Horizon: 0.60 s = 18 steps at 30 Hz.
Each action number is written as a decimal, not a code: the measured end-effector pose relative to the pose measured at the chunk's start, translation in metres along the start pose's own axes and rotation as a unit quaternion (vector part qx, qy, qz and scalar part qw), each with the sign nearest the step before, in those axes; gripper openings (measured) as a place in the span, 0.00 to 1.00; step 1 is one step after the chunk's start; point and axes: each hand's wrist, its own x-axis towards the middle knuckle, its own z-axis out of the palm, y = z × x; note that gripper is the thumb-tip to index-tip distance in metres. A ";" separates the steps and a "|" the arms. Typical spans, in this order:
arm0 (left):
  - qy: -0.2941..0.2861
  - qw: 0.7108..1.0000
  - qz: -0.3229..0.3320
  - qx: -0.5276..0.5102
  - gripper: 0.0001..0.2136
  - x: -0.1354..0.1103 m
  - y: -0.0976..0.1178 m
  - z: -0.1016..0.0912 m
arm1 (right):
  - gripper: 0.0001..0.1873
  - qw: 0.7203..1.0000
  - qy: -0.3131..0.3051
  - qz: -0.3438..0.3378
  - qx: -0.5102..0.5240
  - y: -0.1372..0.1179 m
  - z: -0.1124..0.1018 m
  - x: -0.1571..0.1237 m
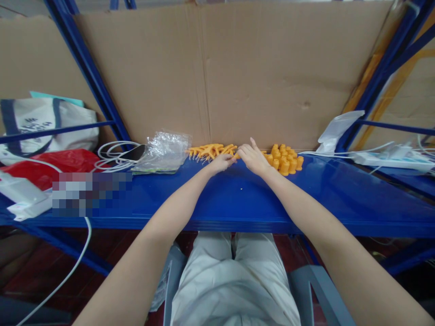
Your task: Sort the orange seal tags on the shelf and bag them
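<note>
At the middle of the blue shelf, my left hand is closed with its fingertips around a small orange plastic piece. My right hand meets it from the other side, fingers on the same piece, thumb side raised. The piece is mostly covered by the fingers, so its full shape is hidden. Left of my hands lies a pile of orange-handled corkscrews, their metal spirals pointing toward me. Just right of my right hand stand several orange cup-shaped plastic pieces, grouped close together.
Clear plastic bags lie left of the corkscrews, near coiled white cable. A red bag and a canvas bag are farther left. A cardboard panel closes the back. At right lies a white power strip.
</note>
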 end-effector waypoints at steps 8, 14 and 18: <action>-0.129 0.954 -0.081 -0.257 0.12 -0.008 0.005 -0.017 | 0.17 0.999 0.042 -0.026 -0.009 0.007 0.008 0.000; -0.187 0.886 -0.162 -0.392 0.11 -0.012 0.010 -0.029 | 0.16 0.991 0.116 -0.067 0.008 0.014 0.018 0.000; -0.219 0.868 -0.171 -0.412 0.15 -0.014 0.008 -0.035 | 0.16 0.989 0.128 -0.073 0.017 0.014 0.018 0.002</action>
